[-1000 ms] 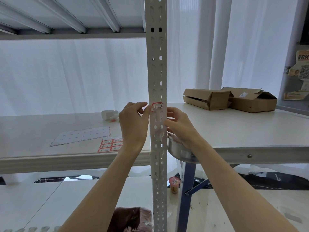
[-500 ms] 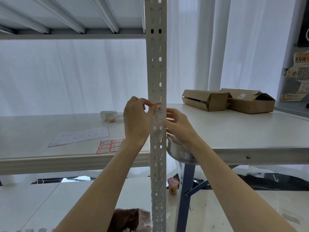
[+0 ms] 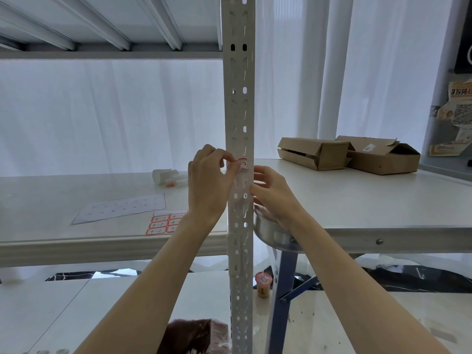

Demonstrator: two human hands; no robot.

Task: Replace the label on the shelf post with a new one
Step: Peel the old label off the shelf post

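A white perforated shelf post (image 3: 238,103) runs upright through the middle of the view. A small red-bordered label (image 3: 242,164) sits on its front face, curled away from the metal at its left edge. My left hand (image 3: 208,185) pinches that left edge between thumb and forefinger. My right hand (image 3: 272,194) rests against the post's right side just below the label, fingers spread. A sheet of red-bordered labels (image 3: 166,222) lies on the shelf (image 3: 51,200) to the left, partly hidden by my left wrist.
An emptied backing sheet (image 3: 120,208) lies beside the label sheet, with a white roll (image 3: 164,176) behind it. Two cardboard boxes (image 3: 350,154) sit on the table (image 3: 357,200) at right. A metal bowl (image 3: 273,232) is under my right wrist. A snack cup (image 3: 263,283) stands on the floor.
The label lay flat on the post a second ago; my left fingers have since lifted its left edge, so it now curls away. My right hand has stayed by the post.
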